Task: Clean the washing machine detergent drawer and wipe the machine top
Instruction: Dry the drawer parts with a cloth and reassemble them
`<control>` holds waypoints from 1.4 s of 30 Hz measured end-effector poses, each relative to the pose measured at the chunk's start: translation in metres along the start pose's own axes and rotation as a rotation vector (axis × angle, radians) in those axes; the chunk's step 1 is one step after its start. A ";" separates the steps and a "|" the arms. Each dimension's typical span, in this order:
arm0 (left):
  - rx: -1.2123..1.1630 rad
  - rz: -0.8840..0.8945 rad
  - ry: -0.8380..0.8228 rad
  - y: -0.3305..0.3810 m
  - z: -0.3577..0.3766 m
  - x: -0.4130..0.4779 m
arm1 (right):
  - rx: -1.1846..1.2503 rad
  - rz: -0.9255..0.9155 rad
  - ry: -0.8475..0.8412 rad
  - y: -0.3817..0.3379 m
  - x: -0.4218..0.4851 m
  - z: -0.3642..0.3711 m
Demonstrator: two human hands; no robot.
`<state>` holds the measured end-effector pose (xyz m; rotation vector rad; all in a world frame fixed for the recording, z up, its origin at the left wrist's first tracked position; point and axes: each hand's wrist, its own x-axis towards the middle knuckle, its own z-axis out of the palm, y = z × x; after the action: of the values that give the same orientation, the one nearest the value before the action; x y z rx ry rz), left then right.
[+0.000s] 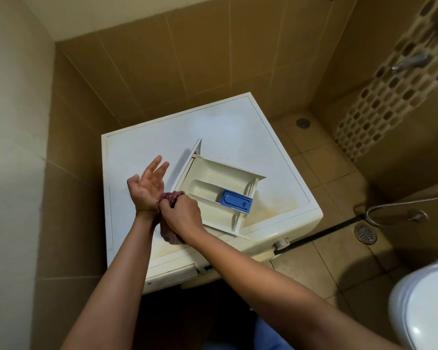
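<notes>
Gripping a bunched maroon cloth (169, 234), the right hand (181, 213) sits just left of the white plastic detergent drawer (213, 183), nearer than the open, empty left hand (146, 188).

Glossy plastic drawer (218, 195), cloth rag (171, 198)

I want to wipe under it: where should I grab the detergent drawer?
I'd grip the detergent drawer by its tall end panel, from the left: that panel stands above the open-topped tray and faces the free left hand. The right hand holds the cloth.
</notes>
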<state>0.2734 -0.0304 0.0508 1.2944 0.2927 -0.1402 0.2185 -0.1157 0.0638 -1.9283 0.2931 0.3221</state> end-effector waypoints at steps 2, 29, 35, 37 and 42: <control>-0.004 -0.005 -0.016 -0.001 -0.002 0.000 | 0.055 0.007 -0.014 0.003 -0.004 0.000; 1.100 0.314 -0.074 -0.004 0.056 0.035 | 0.671 0.390 0.001 -0.039 0.152 -0.098; 1.029 0.297 -0.094 -0.005 0.053 0.038 | 0.595 0.525 -0.131 -0.044 0.174 -0.112; 1.016 0.290 -0.099 -0.004 0.053 0.037 | 0.571 0.572 -0.185 -0.040 0.182 -0.116; 1.031 0.291 -0.083 -0.005 0.054 0.038 | 0.462 0.613 -0.298 -0.040 0.195 -0.123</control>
<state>0.3158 -0.0817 0.0478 2.3272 -0.0744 -0.0946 0.4253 -0.2255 0.0725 -1.2798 0.6939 0.8555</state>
